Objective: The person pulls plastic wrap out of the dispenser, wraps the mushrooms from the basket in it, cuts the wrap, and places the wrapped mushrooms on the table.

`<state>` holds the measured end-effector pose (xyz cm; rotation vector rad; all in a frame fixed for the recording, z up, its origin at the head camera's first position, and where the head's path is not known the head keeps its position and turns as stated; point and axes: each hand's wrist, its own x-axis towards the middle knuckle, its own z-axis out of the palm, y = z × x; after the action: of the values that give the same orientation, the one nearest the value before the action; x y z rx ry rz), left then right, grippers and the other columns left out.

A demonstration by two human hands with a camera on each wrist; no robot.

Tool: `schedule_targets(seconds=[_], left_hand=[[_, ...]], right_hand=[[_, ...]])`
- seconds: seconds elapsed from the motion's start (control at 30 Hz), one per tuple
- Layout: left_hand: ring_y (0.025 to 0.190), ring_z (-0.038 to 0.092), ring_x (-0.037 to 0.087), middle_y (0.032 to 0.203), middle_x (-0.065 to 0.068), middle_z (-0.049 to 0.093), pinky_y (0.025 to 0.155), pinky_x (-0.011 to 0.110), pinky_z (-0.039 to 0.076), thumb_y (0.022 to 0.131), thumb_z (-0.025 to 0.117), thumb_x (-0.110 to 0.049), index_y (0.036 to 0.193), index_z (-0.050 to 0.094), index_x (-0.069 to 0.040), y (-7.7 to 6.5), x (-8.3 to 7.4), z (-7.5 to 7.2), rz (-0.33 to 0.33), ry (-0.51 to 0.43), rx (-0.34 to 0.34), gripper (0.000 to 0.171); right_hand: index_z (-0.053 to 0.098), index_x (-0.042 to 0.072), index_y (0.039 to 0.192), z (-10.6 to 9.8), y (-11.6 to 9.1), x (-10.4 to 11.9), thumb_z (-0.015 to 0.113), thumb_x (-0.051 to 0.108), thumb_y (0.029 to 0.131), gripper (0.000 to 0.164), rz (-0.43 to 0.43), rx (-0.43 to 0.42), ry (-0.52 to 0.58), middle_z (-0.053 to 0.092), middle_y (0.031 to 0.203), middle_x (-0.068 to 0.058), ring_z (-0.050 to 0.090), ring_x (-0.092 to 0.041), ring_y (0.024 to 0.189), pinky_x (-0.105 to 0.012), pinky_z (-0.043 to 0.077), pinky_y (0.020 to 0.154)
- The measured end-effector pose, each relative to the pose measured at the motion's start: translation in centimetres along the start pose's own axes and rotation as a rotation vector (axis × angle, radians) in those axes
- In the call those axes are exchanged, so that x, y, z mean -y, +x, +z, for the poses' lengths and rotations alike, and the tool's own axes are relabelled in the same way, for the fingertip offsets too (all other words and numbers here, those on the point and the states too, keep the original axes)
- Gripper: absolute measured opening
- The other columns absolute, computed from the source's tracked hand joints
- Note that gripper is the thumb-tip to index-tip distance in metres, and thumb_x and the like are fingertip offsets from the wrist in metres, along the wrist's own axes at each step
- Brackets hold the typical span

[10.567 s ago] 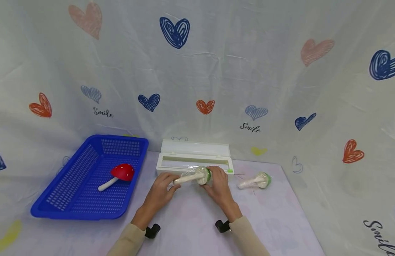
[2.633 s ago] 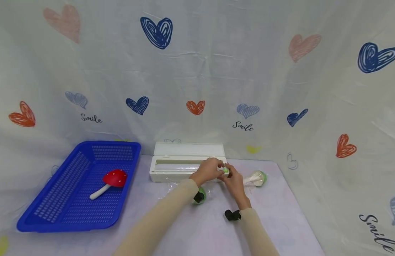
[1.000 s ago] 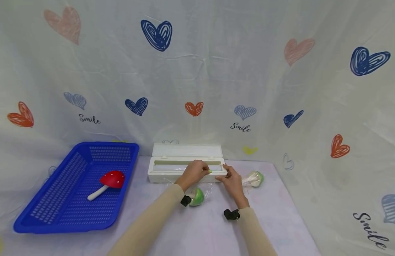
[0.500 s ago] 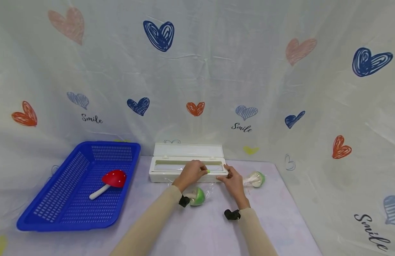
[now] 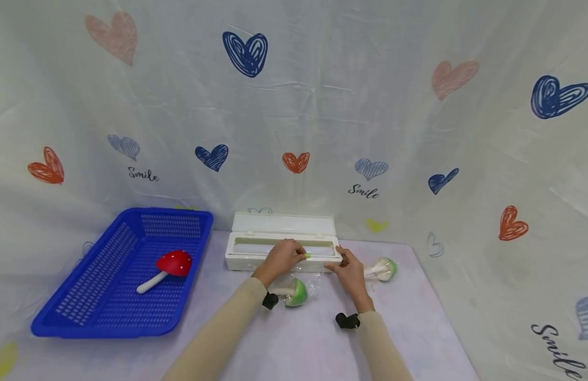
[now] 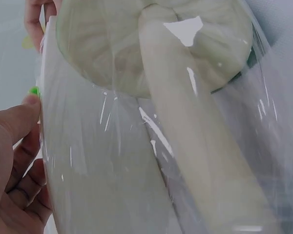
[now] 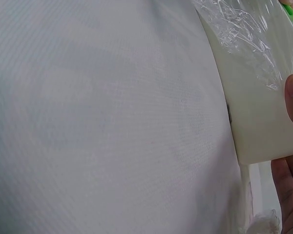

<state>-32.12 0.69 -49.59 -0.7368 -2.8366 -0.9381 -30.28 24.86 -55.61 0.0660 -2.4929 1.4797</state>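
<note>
A white cling film dispenser (image 5: pixel 251 262) stands at the back of the table with its lid raised. My left hand (image 5: pixel 282 257) pinches the small green cutter slider (image 5: pixel 308 255) on the dispenser's front edge, right of the middle. With thumb and fingers my right hand (image 5: pixel 349 271) grips the box's right end. In front lies a toy mushroom (image 5: pixel 296 292) with a green cap, on clear film; the left wrist partly hides its stem in the head view. Film runs from the box over the mushroom stem (image 6: pixel 185 122) in the left wrist view.
A blue perforated basket (image 5: pixel 117 330) at the left holds a red-capped toy mushroom (image 5: pixel 173 263) with white dots. Beside my right hand lies a film-wrapped, green-capped mushroom (image 5: pixel 385 269). A curtain printed with hearts (image 5: pixel 296 162) hangs close behind.
Earlier both hands held the green-capped mushroom; it now lies before the dispenser. My left hand has since drawn the slider leftward from the right end, while the right hand stays on the box.
</note>
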Motion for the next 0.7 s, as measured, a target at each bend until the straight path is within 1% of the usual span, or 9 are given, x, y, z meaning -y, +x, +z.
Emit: schedule_targets(seconds=[0.07, 0.17, 0.23, 0.37, 0.43, 0.53, 0.6, 0.7], left_hand=[[0.099, 0.067, 0.020, 0.100, 0.001, 0.075, 0.089, 0.037, 0.056, 0.096, 0.074, -0.024, 0.102, 0.080, -0.011, -0.2, 0.1, -0.3, -0.010, -0.010, 0.005, 0.015], [0.101, 0.067, 0.020, 0.100, 0.001, 0.075, 0.091, 0.037, 0.055, 0.095, 0.074, -0.024, 0.103, 0.080, -0.012, -0.5, 0.4, -0.8, -0.007, -0.010, 0.011, 0.015], [0.101, 0.067, 0.020, 0.100, 0.000, 0.076, 0.091, 0.037, 0.055, 0.095, 0.075, -0.024, 0.102, 0.081, -0.012, -0.7, 0.8, -1.1, 0.000, 0.007, 0.003, 0.015], [0.097, 0.067, 0.020, 0.096, -0.001, 0.076, 0.090, 0.038, 0.055, 0.093, 0.077, -0.024, 0.099, 0.081, -0.014, -1.3, 1.5, -1.7, 0.003, 0.058, -0.021, 0.013], [0.096, 0.067, 0.020, 0.095, -0.001, 0.076, 0.090, 0.038, 0.055, 0.093, 0.077, -0.024, 0.098, 0.081, -0.014, -1.5, 1.8, -2.0, 0.002, 0.064, -0.025, 0.012], [0.095, 0.068, 0.020, 0.094, 0.000, 0.076, 0.089, 0.039, 0.055, 0.093, 0.077, -0.022, 0.098, 0.081, -0.012, -1.7, 2.3, -2.3, 0.027, 0.056, -0.037, 0.012], [0.094, 0.069, 0.021, 0.094, 0.000, 0.076, 0.088, 0.039, 0.055, 0.093, 0.077, -0.021, 0.098, 0.081, -0.012, -1.9, 2.6, -2.4, 0.044, 0.052, -0.043, 0.011], [0.094, 0.068, 0.020, 0.094, 0.000, 0.076, 0.088, 0.038, 0.055, 0.093, 0.077, -0.021, 0.098, 0.080, -0.012, -2.1, 3.0, -2.5, 0.042, 0.052, -0.043, 0.011]], right_hand=[[0.061, 0.009, 0.140, 0.0, 0.0, 0.0, 0.087, 0.019, 0.082, 0.064, 0.000, -0.008, -0.007, 0.055, 0.152, -0.011, 0.066, -0.031, 0.121, -0.042, 0.057, 0.094], [0.062, 0.007, 0.139, -0.2, -0.1, 0.2, 0.088, 0.015, 0.082, 0.063, -0.011, -0.034, -0.008, 0.057, 0.150, -0.013, 0.066, -0.032, 0.121, -0.043, 0.057, 0.095], [0.062, 0.006, 0.138, -0.2, 0.0, 0.1, 0.088, 0.015, 0.082, 0.063, -0.019, -0.035, -0.005, 0.057, 0.149, -0.014, 0.066, -0.032, 0.122, -0.041, 0.057, 0.095], [0.061, 0.005, 0.139, -0.1, -0.1, 0.1, 0.087, 0.017, 0.083, 0.063, -0.020, -0.006, -0.011, 0.056, 0.150, -0.014, 0.066, -0.033, 0.120, -0.036, 0.058, 0.093], [0.062, 0.006, 0.139, -0.2, -0.2, 0.1, 0.088, 0.017, 0.082, 0.064, -0.004, -0.017, -0.008, 0.057, 0.149, -0.013, 0.067, -0.032, 0.119, -0.036, 0.058, 0.092], [0.062, 0.006, 0.138, -0.2, -0.2, 0.1, 0.088, 0.014, 0.081, 0.063, 0.000, -0.043, -0.005, 0.058, 0.148, -0.014, 0.067, -0.032, 0.119, -0.037, 0.058, 0.091], [0.061, 0.006, 0.139, -0.2, -0.1, 0.1, 0.088, 0.015, 0.082, 0.064, 0.000, -0.034, -0.005, 0.057, 0.149, -0.014, 0.066, -0.032, 0.120, -0.036, 0.058, 0.091], [0.060, 0.005, 0.140, 0.0, -0.1, 0.2, 0.088, 0.017, 0.082, 0.065, -0.009, -0.011, -0.010, 0.056, 0.150, -0.014, 0.066, -0.032, 0.122, -0.035, 0.058, 0.092]])
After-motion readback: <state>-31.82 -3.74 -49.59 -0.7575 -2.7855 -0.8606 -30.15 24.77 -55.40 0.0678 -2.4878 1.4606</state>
